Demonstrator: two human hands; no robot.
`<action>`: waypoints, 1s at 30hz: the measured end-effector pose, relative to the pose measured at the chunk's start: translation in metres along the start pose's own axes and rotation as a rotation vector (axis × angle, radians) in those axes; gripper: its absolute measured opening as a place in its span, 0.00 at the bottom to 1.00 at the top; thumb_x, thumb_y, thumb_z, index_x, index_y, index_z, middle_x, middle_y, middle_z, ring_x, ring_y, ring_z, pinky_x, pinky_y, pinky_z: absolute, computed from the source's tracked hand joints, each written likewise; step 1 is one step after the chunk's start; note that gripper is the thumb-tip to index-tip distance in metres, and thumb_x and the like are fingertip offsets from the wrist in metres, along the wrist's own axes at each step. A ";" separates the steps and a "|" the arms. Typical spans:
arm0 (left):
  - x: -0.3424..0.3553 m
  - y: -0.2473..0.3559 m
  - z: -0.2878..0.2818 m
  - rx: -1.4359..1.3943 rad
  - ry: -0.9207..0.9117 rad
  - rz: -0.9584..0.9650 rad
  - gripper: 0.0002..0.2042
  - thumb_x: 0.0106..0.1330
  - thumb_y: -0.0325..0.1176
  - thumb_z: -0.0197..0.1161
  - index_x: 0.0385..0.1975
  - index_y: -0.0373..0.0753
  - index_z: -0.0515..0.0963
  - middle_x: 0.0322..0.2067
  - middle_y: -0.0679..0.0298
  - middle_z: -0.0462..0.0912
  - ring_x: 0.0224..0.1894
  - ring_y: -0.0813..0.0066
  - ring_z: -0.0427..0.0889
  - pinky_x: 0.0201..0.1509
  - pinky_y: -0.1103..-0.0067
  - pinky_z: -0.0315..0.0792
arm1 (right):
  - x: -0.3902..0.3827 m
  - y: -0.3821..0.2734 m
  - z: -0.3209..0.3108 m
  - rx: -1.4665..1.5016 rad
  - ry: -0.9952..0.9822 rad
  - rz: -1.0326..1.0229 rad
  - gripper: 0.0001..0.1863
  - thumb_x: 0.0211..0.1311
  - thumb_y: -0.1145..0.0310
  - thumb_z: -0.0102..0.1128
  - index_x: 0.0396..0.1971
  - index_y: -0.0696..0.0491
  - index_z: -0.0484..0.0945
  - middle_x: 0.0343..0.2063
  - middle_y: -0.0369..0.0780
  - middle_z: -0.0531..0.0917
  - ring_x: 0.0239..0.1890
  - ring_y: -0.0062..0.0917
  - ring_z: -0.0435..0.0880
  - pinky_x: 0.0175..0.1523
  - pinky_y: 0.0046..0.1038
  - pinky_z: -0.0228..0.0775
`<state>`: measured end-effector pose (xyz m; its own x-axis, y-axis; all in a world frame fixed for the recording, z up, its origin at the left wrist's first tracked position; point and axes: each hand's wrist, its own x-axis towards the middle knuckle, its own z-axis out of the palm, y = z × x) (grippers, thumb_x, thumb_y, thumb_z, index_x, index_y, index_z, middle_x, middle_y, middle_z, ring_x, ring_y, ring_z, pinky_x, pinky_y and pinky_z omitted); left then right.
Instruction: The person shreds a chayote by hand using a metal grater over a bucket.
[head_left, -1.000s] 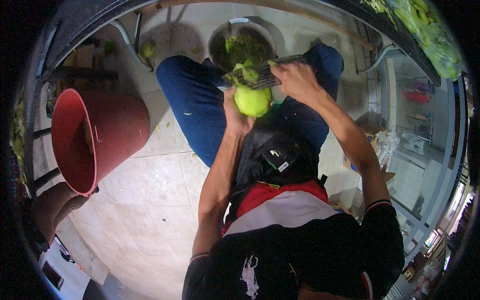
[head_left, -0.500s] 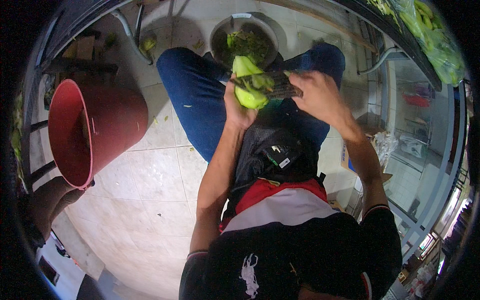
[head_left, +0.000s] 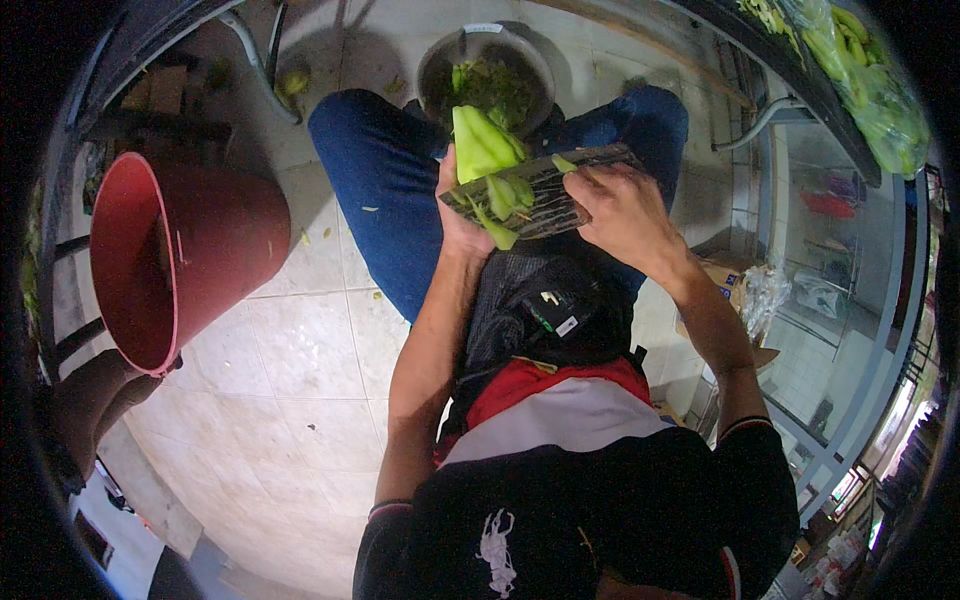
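Note:
My left hand is closed around a pale green, ridged vegetable, partly hidden by a wide dark blade. My right hand grips this blade at its right part, with fingers curled; the handle is not clearly visible. The blade lies tilted across the lower part of the vegetable, and wet green slices and peel cling to its face. Just beyond the vegetable, between my bent jean-clad knees, stands a round metal bowl holding dark green scraps.
A red bucket stands at left, with a dark shape against it that I cannot make out clearly. A dark frame edge and bagged green vegetables are at upper right. Cardboard and clear plastic lie at right.
The vegetable has turned, its pointed part now toward the bowl. The blade and my right hand have moved down and right, the blade now covering the vegetable's lower part.

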<state>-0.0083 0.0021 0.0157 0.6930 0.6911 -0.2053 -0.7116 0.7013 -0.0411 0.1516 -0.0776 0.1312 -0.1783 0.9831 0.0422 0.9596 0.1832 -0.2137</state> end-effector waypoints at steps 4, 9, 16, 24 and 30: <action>0.003 -0.001 -0.016 0.153 0.125 -0.032 0.25 0.71 0.55 0.44 0.55 0.42 0.72 0.49 0.58 0.79 0.49 0.63 0.79 0.55 0.65 0.74 | 0.002 -0.005 0.006 -0.006 0.010 -0.024 0.10 0.45 0.71 0.62 0.30 0.53 0.74 0.26 0.41 0.80 0.30 0.37 0.83 0.35 0.38 0.76; 0.007 0.000 -0.012 0.128 0.116 0.008 0.25 0.69 0.53 0.49 0.55 0.40 0.71 0.45 0.57 0.80 0.45 0.63 0.81 0.52 0.68 0.76 | 0.005 -0.010 0.010 -0.070 -0.002 -0.037 0.13 0.40 0.72 0.65 0.28 0.51 0.73 0.26 0.39 0.77 0.31 0.34 0.81 0.37 0.36 0.75; 0.017 0.003 -0.026 0.142 0.085 0.048 0.22 0.67 0.50 0.51 0.49 0.37 0.73 0.41 0.56 0.81 0.41 0.62 0.82 0.48 0.68 0.77 | 0.005 -0.009 0.021 -0.101 0.006 -0.134 0.13 0.39 0.71 0.66 0.27 0.51 0.72 0.25 0.37 0.75 0.29 0.31 0.80 0.36 0.32 0.73; 0.020 0.007 -0.035 0.060 0.059 0.059 0.22 0.68 0.50 0.50 0.47 0.37 0.75 0.41 0.57 0.83 0.42 0.61 0.82 0.51 0.67 0.76 | 0.007 -0.008 0.031 -0.075 0.050 -0.174 0.13 0.39 0.72 0.65 0.27 0.51 0.72 0.24 0.37 0.75 0.30 0.30 0.80 0.37 0.32 0.71; 0.023 0.010 -0.044 0.080 0.031 0.099 0.22 0.66 0.51 0.51 0.47 0.37 0.76 0.42 0.56 0.83 0.43 0.60 0.82 0.52 0.67 0.75 | 0.010 -0.004 0.041 -0.076 0.077 -0.161 0.12 0.41 0.73 0.64 0.27 0.51 0.72 0.24 0.37 0.75 0.30 0.30 0.79 0.37 0.33 0.70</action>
<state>-0.0050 0.0175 -0.0325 0.6146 0.7531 -0.2347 -0.7644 0.6421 0.0585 0.1370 -0.0681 0.0921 -0.3160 0.9376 0.1452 0.9344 0.3341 -0.1238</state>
